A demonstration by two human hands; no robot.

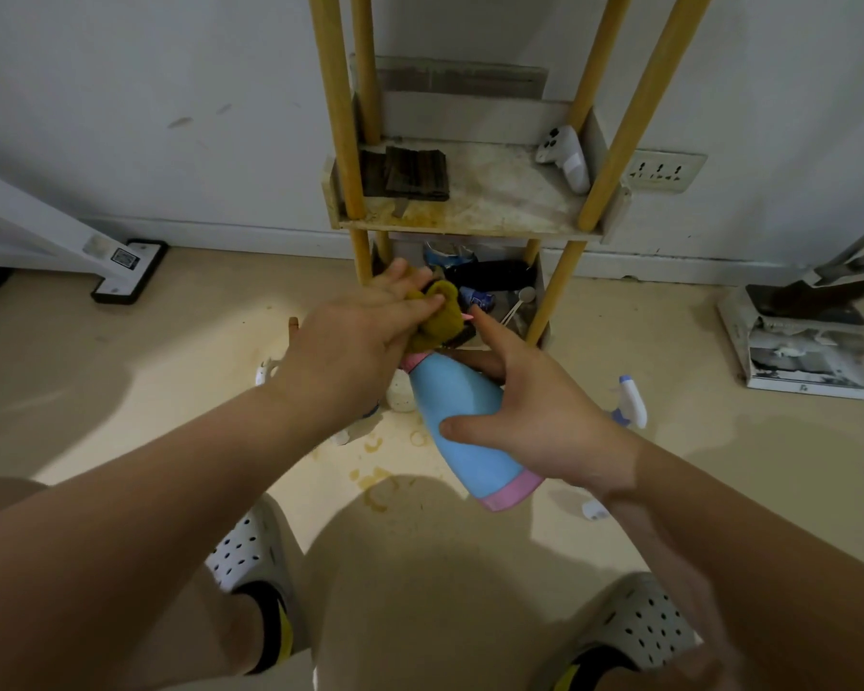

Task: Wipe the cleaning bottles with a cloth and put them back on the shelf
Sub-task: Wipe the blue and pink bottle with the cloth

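Presently, the left hand [350,341] gripped the mustard-yellow cloth [440,319] against the top of the blue bottle [462,421] (pink base), which the right hand [534,411] held tilted before the shelf [495,197].

blue-pink bottle [462,416], mustard cloth [437,316]

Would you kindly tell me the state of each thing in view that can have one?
blue bottle, tilted, held off the shelf by the right hand.
cloth, bunched at the bottle's neck, gripped by the left hand.
spray bottle, on the floor, off the shelf.
wall socket, nothing plugged in.
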